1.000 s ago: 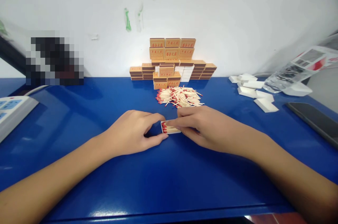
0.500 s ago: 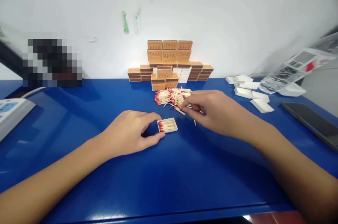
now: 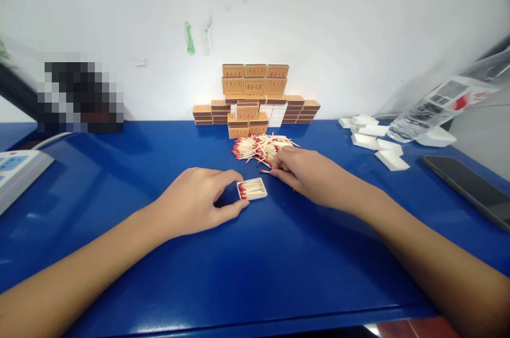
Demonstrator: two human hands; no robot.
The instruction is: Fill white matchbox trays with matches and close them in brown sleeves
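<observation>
My left hand [image 3: 203,201] rests on the blue table, its thumb and forefinger gripping the left end of a small white matchbox tray [image 3: 261,196]. Several red-tipped matches [image 3: 251,189] lie side by side in that tray, heads to the left. Just right of and beyond it, my right hand [image 3: 303,170] pinches matches [image 3: 264,171] between thumb and forefinger, red heads pointing left; how many I cannot tell. Behind the right fingertips spreads a loose heap of matches [image 3: 258,148], partly covered by the hand.
Stacked matchboxes [image 3: 255,85] stand against the white wall behind the heap. Empty white trays [image 3: 366,140] lie at the back right, by a tilted clear plastic bottle [image 3: 422,107] and a dark phone [image 3: 466,184]. A white power strip [image 3: 24,173] sits at the left edge.
My right hand has drawn slightly left and toward me from the heap, with matches now showing in its pinch. The left hand has stayed on the tray.
</observation>
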